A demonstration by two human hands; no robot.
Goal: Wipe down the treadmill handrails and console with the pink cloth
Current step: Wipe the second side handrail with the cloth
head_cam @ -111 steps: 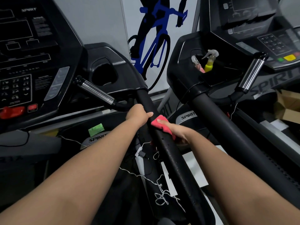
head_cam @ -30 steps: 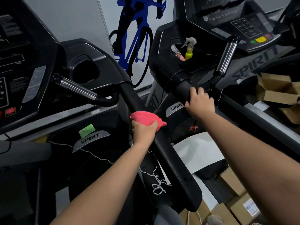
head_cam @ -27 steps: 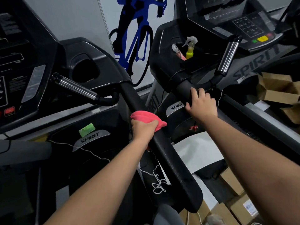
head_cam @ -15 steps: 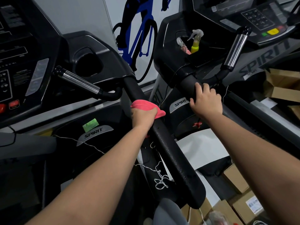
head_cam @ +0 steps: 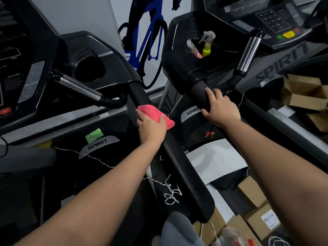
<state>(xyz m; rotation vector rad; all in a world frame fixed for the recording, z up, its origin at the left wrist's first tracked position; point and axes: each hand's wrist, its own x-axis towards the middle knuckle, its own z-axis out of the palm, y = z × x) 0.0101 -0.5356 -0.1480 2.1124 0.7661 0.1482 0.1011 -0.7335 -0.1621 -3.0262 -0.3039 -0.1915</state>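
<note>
From the head camera, the pink cloth [head_cam: 150, 110] is a bright, soft wad folded over the top of the black handrail [head_cam: 184, 173], a corner poking out to the right. The left hand [head_cam: 151, 129] clasps it against the rail, thumb over the fabric. The right hand [head_cam: 221, 110] lies relaxed on the neighbouring treadmill's rail [head_cam: 197, 87], fingers loosely spread.

pink cloth [head_cam: 156, 115], black handrail [head_cam: 184, 173], yellow bottle [head_cam: 206, 50]

pink cloth [head_cam: 156, 115]: partly under left hand [head_cam: 152, 127] | left console [head_cam: 16, 50]: cut by frame edge | keypad [head_cam: 271, 18]: labels too small | spray bottle [head_cam: 206, 46]: base hidden in console pocket [head_cam: 221, 55] | bottom-edge bundle [head_cam: 230, 235]: blurred, perhaps packaging
</note>
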